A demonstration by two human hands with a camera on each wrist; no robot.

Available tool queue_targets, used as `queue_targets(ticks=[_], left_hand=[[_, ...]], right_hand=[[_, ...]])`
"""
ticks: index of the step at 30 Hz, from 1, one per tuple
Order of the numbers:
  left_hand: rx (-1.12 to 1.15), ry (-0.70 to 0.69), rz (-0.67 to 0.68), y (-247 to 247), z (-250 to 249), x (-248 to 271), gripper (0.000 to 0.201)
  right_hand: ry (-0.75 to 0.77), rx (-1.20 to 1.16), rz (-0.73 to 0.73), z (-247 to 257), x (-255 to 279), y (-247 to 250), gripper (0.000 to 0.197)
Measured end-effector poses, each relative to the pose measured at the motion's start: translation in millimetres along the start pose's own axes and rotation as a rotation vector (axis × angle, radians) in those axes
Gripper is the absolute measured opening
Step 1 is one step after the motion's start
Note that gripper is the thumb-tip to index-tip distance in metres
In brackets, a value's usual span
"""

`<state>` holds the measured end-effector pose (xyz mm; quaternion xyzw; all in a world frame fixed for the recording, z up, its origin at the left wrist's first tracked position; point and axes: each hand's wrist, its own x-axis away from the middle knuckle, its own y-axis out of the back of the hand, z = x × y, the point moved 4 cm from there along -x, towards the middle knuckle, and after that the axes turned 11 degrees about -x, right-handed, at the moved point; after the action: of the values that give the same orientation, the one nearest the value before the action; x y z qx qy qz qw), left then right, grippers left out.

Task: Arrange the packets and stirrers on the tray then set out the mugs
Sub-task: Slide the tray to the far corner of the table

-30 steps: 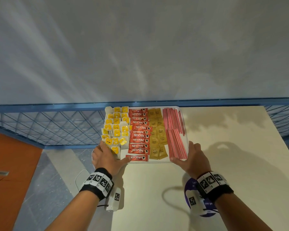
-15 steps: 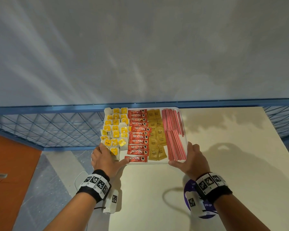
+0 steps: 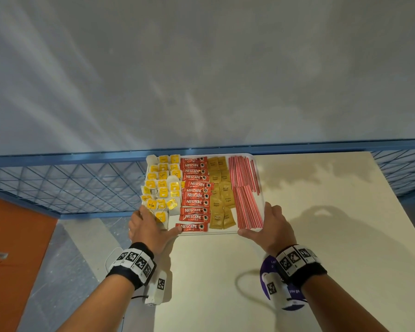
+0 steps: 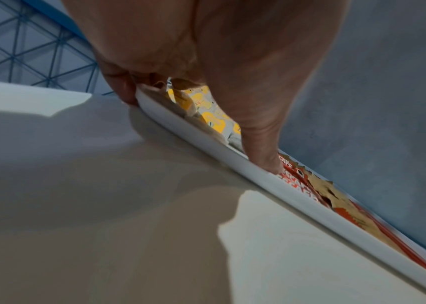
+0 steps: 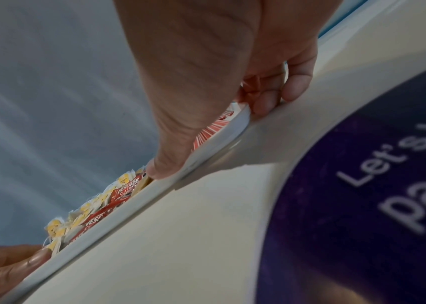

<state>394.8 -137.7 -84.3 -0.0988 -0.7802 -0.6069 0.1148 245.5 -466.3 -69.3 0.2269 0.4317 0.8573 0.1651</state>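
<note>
A white tray [image 3: 209,233] sits at the table's back left corner, its left part jutting past the table [image 3: 321,236] edge. It holds rows of yellow tea bags [image 3: 162,185], red Nescafe sachets [image 3: 195,195], brown sugar packets [image 3: 222,195] and red stirrers [image 3: 244,188]. My left hand [image 3: 151,224] grips the near left corner, thumb [image 4: 263,156] on the rim [image 4: 232,160], fingers underneath. My right hand [image 3: 268,224] grips the near right corner, thumb [image 5: 170,164] on the rim [image 5: 206,156], fingers curled round the side. No mug is in view.
A purple round mat [image 3: 266,271] with white lettering lies on the table under my right wrist. A blue wire-mesh fence [image 3: 70,185] runs behind and left of the table, with a grey wall beyond. Floor lies below at the left.
Both hands keep their hold on the tray's near corners. Tray and hands have drifted slightly left in the view.
</note>
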Motion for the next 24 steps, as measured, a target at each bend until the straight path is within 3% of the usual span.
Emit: queue_targets(ticks=[7, 15, 24], left_hand=[[0.04, -0.034, -0.021, 9.6, 3.3, 7.7, 0.111], [0.067, -0.113, 0.0, 40.4, 4.5, 33.2, 0.083], [0.06, -0.295, 0.035, 71.8, 1.9, 93.9, 0.059]], right_hand=[[-0.074, -0.041, 0.034, 3.6, 2.3, 6.3, 0.115], [0.028, -0.102, 0.001, 26.9, 29.1, 28.3, 0.076], [0.126, -0.095, 0.108, 46.0, 87.9, 43.1, 0.057]])
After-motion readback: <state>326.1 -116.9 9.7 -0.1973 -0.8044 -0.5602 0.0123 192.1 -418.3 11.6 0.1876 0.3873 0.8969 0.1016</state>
